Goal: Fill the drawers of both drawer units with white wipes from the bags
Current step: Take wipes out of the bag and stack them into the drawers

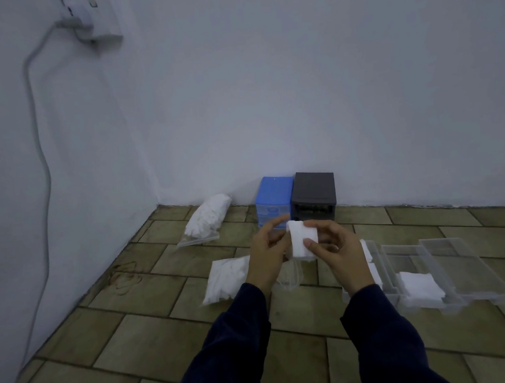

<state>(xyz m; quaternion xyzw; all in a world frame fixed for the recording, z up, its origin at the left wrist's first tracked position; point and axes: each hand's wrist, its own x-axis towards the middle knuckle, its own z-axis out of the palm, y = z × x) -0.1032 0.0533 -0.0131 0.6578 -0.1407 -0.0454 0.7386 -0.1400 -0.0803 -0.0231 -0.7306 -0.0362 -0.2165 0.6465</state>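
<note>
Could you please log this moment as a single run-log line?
hands: left and right hold white wipe | drawers: three clear drawers on floor, middle holds wipes | units: blue, black by wall

Two drawer units (296,201) side by side at far wall; bags (206,219) left; loose drawers (426,271) on floor right, wipes (420,287) inside one.

Blue drawer unit (274,201) is sitting beside a dark grey one (314,197); white wipe (302,241), navy sleeves (236,343), olive-brown brick-pattern floor tiles (135,336), clear drawers (450,266), pale walls (267,84).
</note>
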